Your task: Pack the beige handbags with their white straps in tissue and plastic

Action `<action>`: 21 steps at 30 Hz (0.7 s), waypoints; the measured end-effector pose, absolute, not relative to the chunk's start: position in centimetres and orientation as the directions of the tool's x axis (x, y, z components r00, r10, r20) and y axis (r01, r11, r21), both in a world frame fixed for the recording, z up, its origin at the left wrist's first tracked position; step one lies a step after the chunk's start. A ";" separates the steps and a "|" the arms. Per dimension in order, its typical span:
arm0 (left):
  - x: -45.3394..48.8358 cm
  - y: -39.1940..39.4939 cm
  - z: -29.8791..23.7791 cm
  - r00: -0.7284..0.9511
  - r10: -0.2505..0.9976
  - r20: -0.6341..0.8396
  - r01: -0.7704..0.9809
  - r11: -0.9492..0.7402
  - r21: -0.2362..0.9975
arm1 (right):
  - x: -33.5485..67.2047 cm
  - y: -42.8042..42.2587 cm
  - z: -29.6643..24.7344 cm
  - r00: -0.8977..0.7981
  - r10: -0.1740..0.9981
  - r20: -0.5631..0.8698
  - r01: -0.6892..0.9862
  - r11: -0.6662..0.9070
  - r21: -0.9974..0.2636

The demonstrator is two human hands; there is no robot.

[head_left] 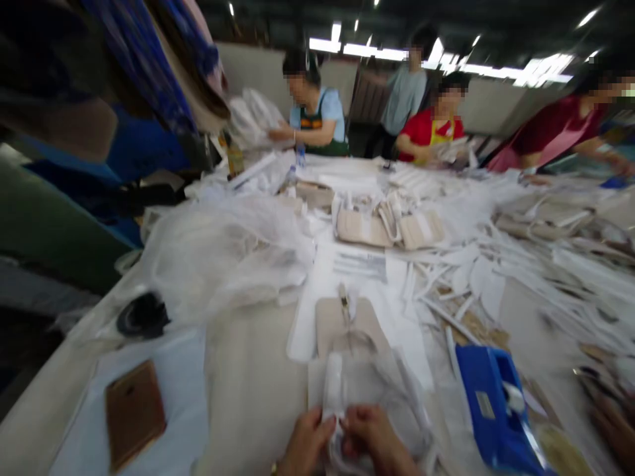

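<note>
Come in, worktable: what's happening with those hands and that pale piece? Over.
Left hand and right hand both pinching the pale piece. Its finer details blurred. Blue container off to the right, phone to the left; neither touching it.

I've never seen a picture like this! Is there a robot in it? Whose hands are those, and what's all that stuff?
There's no robot here, just a person using two bare hands. This one picture comes from a camera worn on that person's head, looking forward and down. That's why the left hand and right hand appear at the bottom. Their fingers are together on a pale piece, but it's too blurry to say exactly what it is.

On the table you can see a phone on the left, a heap of see-through plastic behind it, and a blue container on the right. Lots of white scraps lie about too. Farther back are other people.
</note>
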State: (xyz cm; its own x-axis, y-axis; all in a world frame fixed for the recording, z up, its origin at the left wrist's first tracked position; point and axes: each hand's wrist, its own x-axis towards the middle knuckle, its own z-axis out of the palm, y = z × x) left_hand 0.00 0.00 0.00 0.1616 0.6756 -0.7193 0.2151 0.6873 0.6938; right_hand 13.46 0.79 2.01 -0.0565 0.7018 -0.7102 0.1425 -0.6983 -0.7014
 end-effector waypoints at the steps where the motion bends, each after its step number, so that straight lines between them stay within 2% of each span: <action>1: -0.1 -0.7 -0.5 0.230 0.655 -0.720 0.130 0.712 0.690 | 13.5 -0.2 1.2 -0.069 0.651 -0.756 0.098 -0.750 -0.654; 2: -0.1 -1.1 -1.1 0.276 0.657 -0.702 0.037 0.722 0.691 | 13.5 -0.9 0.5 -0.078 0.612 -0.787 0.052 -0.786 -0.616; 5: 0.2 -1.6 -2.4 0.265 0.660 -0.703 -0.084 0.742 0.665 | 13.9 -1.7 -0.5 -0.076 0.570 -0.818 -0.059 -0.822 -0.566; 10: 0.7 -1.3 -2.2 0.211 0.700 -0.682 -0.111 0.711 0.694 | 13.9 -1.0 0.0 -0.058 0.579 -0.814 -0.125 -0.813 -0.569; 14: 0.7 -1.2 -1.8 0.173 0.722 -0.670 -0.031 0.684 0.729 | 13.5 -0.9 0.0 -0.036 0.581 -0.813 -0.105 -0.811 -0.575; 21: 0.8 -1.3 -1.5 0.116 0.799 -0.590 0.260 0.549 0.794 | 12.6 -1.2 -0.6 0.032 0.611 -0.791 -0.030 -0.791 -0.612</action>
State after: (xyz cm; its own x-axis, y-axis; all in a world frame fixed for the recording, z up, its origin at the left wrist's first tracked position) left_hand 0.80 -1.29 -1.54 0.1157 0.7989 -0.5903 0.2602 0.5492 0.7942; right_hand 12.61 -1.24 -0.56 0.0320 0.6107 -0.7912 -0.0303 -0.7907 -0.6115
